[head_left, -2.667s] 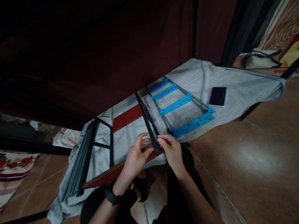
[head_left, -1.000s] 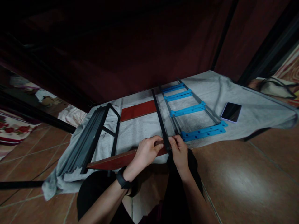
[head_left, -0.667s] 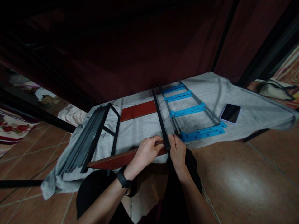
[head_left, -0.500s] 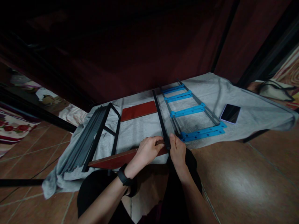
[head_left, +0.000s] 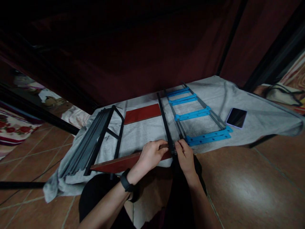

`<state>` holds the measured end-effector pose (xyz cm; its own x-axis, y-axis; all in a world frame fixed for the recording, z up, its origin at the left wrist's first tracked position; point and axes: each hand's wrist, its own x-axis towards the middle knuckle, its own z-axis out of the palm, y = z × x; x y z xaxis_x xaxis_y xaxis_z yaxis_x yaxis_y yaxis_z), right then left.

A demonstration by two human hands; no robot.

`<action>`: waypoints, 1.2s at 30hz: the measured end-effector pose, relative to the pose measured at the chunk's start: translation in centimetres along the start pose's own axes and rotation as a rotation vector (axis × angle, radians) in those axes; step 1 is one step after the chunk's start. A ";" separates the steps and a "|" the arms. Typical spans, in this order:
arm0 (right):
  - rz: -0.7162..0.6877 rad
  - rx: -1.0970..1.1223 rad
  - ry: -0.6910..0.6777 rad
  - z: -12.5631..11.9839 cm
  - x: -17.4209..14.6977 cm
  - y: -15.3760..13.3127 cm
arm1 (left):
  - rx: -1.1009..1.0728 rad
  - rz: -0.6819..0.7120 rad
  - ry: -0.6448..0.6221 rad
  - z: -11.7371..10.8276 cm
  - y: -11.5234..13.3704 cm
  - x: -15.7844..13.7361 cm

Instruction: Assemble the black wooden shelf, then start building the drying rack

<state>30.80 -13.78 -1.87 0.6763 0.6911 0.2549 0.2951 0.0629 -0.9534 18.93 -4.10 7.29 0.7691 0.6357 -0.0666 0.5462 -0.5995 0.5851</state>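
Note:
My left hand, a black band on its wrist, is closed over the right end of a long reddish-brown board standing on edge. This end of the board meets the near end of a black metal bar. Right beside that joint, my right hand is closed with thumb and finger pinched together; whatever is between them is too small to make out. The board's left end lies against a black metal frame. A second red board lies flat farther back, between frame and bar.
Grey cloth covers the low surface. On it are grey tubes at left, blue perforated brackets with grey rods at right, and a phone. A dark red panel rises behind; tiled floor surrounds it.
My right hand has shifted slightly right, off the bar's end, and its fingers have curled into a pinch. My left hand keeps its hold on the board.

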 end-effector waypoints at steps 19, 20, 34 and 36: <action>0.065 0.177 0.022 0.7 0.0 -0.1 | -0.038 0.017 -0.004 0.2 -0.6 0.0; 0.063 0.181 0.021 0.7 0.0 -0.1 | -0.039 0.018 0.001 0.3 -0.7 0.0; 0.066 0.054 0.116 1.3 0.1 -0.7 | -0.120 0.008 -0.010 0.1 -0.6 0.2; 0.073 0.187 0.111 1.0 -0.2 -0.6 | -0.138 0.000 -0.017 0.1 -0.5 0.2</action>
<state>29.79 -13.25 -1.53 0.7647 0.6156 0.1904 0.1194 0.1550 -0.9807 18.88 -3.69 6.94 0.7755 0.6263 -0.0796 0.4959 -0.5263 0.6907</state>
